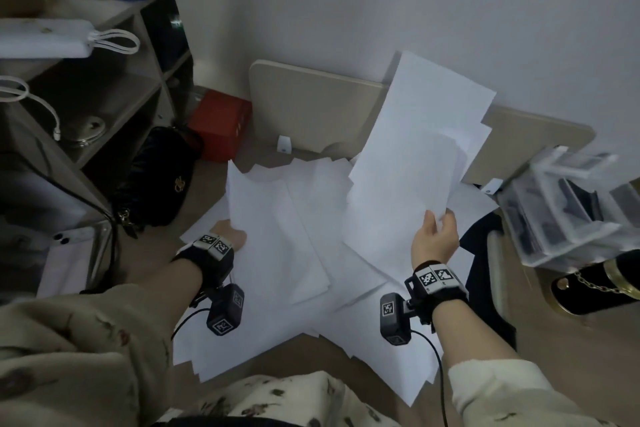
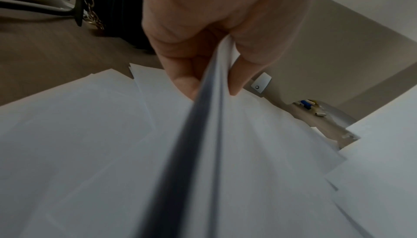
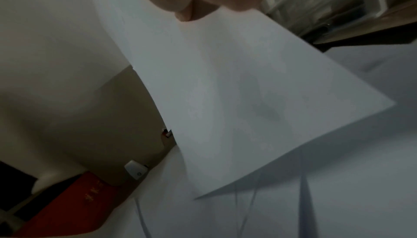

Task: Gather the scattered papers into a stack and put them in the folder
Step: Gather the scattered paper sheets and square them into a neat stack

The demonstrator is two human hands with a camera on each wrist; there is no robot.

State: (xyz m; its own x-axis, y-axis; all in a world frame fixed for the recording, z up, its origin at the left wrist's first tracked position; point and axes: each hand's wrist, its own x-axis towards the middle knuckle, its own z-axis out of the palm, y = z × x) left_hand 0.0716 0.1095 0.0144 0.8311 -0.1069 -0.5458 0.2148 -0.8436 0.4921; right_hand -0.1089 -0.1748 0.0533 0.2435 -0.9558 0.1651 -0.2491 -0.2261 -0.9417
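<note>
both hands (image 1: 434, 239) (image 1: 230, 236) each gripping white sheets (image 1: 415, 156) above scattered papers (image 1: 363, 340)

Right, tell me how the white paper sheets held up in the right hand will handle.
The white paper sheets probably flop: they bow above the right hand, pinched at one edge. They likely slide apart, since their edges already fan out unevenly. They look light, held by fingertips alone.

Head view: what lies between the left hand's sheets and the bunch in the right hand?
In the head view, loose papers lie overlapping on the floor between the left hand and right hand; no bare floor shows there.
</note>
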